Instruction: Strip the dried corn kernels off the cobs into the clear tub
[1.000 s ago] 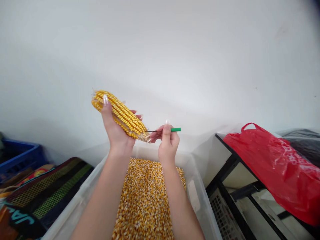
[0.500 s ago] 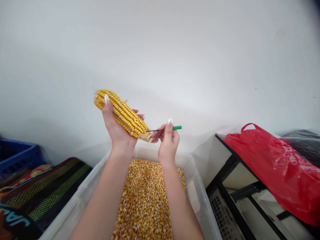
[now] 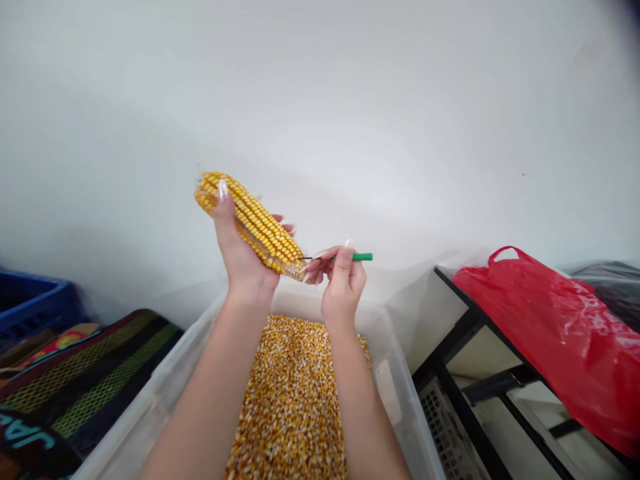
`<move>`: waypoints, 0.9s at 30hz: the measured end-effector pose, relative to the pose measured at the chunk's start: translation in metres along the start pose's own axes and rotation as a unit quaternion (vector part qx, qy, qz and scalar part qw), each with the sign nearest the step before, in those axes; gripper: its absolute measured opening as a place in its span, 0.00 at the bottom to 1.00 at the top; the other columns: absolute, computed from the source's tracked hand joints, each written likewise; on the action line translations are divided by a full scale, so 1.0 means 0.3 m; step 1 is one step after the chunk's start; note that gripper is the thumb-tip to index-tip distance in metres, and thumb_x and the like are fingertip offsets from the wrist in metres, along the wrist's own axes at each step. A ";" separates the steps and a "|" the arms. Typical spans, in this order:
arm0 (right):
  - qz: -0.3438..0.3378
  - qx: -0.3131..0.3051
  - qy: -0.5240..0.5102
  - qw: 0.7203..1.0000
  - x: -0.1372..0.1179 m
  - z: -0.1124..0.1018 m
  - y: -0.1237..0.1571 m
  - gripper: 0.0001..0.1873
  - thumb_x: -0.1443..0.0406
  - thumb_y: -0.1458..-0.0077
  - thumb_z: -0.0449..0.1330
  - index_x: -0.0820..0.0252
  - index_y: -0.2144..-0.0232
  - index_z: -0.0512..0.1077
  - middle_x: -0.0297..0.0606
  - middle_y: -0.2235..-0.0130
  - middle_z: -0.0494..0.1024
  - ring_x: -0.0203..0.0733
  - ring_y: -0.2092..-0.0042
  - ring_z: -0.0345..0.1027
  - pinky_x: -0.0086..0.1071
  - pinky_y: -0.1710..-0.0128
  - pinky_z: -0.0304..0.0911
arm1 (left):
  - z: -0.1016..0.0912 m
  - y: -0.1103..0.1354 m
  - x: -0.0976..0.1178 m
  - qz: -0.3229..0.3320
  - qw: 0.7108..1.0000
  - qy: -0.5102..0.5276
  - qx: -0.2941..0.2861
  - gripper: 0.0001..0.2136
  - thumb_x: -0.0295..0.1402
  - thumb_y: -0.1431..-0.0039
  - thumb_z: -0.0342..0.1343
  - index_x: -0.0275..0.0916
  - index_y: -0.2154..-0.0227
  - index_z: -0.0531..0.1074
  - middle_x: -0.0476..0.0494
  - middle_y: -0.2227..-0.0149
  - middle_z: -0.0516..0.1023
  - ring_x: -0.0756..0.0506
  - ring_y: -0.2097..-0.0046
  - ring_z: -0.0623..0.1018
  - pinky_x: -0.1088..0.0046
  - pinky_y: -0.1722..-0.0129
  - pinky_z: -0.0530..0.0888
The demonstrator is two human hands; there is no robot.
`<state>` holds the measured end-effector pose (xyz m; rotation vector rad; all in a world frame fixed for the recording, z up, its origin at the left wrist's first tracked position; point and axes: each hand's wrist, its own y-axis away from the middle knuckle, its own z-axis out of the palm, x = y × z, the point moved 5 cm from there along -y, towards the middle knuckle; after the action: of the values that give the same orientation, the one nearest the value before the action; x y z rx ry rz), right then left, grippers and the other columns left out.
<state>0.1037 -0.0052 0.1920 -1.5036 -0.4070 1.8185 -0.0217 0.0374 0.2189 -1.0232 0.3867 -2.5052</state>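
My left hand [image 3: 243,257] grips a dried yellow corn cob [image 3: 253,223], held slanted in the air with its tip up and to the left. My right hand [image 3: 340,280] pinches a thin tool with a green handle [image 3: 361,257]; its dark metal point touches the lower end of the cob. Both hands hover above a translucent plastic bin [image 3: 400,400] filled with loose corn kernels [image 3: 295,400].
A red plastic bag [image 3: 555,333] lies on a black metal-framed rack [image 3: 465,327] at the right, with a dark bag behind it. Colourful woven bags [image 3: 85,380] and a blue crate [image 3: 30,303] sit at the left. A white wall stands behind.
Both hands with the cob and tool have shifted slightly right and a little up in the picture; the grip on each is unchanged.
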 end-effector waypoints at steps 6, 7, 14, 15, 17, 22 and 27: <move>-0.041 -0.016 -0.007 0.999 -0.008 0.006 0.005 0.20 0.52 0.42 0.43 0.59 0.74 0.62 0.32 0.80 0.70 0.30 0.79 0.63 0.25 0.81 0.57 | -0.006 -0.003 -0.008 -0.019 1.000 0.004 0.016 0.21 0.56 0.56 0.48 0.45 0.68 0.65 0.45 0.74 0.72 0.45 0.71 0.75 0.68 0.76 0.71; -0.049 -0.023 0.000 0.999 -0.010 0.009 0.006 0.19 0.53 0.42 0.43 0.59 0.74 0.63 0.32 0.79 0.70 0.30 0.79 0.62 0.25 0.81 0.58 | -0.007 -0.003 -0.009 -0.022 1.000 0.006 0.020 0.21 0.56 0.56 0.49 0.45 0.68 0.65 0.45 0.74 0.72 0.45 0.71 0.75 0.69 0.76 0.72; -0.061 -0.071 0.064 0.994 -0.003 0.008 0.003 0.18 0.55 0.41 0.45 0.60 0.74 0.64 0.32 0.79 0.68 0.29 0.79 0.61 0.24 0.79 0.59 | -0.002 -0.004 -0.009 -0.012 0.999 -0.004 0.037 0.21 0.54 0.56 0.51 0.43 0.68 0.64 0.48 0.77 0.71 0.46 0.75 0.74 0.71 0.77 0.70; -0.060 -0.076 0.069 0.993 -0.003 0.005 0.001 0.18 0.55 0.41 0.45 0.60 0.74 0.64 0.32 0.79 0.68 0.28 0.79 0.60 0.24 0.79 0.59 | 0.002 -0.004 -0.008 -0.007 0.999 -0.009 0.031 0.21 0.54 0.56 0.51 0.42 0.68 0.64 0.48 0.78 0.71 0.47 0.76 0.74 0.71 0.78 0.70; -0.055 -0.087 0.078 0.992 -0.003 -0.001 -0.005 0.18 0.55 0.41 0.44 0.60 0.74 0.63 0.31 0.80 0.67 0.28 0.79 0.60 0.23 0.79 0.58 | 0.012 -0.003 -0.007 0.003 1.000 -0.023 0.012 0.21 0.54 0.56 0.52 0.42 0.68 0.64 0.48 0.78 0.71 0.47 0.77 0.74 0.72 0.79 0.70; -0.034 -0.108 0.131 0.985 0.002 -0.015 -0.018 0.21 0.53 0.41 0.42 0.61 0.75 0.62 0.30 0.81 0.65 0.27 0.81 0.58 0.22 0.80 0.56 | 0.040 0.008 -0.011 0.020 0.996 -0.074 -0.054 0.19 0.51 0.54 0.54 0.40 0.68 0.65 0.49 0.78 0.72 0.49 0.77 0.74 0.75 0.80 0.70; -0.018 -0.108 0.159 0.981 0.018 -0.036 -0.031 0.22 0.52 0.41 0.41 0.61 0.76 0.61 0.29 0.83 0.64 0.27 0.81 0.58 0.22 0.79 0.56 | 0.054 0.020 -0.035 0.025 0.992 -0.098 -0.072 0.17 0.47 0.53 0.55 0.39 0.67 0.65 0.49 0.78 0.70 0.50 0.75 0.75 0.79 0.80 0.70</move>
<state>0.1167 0.0027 0.1914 -1.8875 -0.4809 1.5067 -0.0016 0.0355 0.2214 -1.2862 0.5317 -2.3334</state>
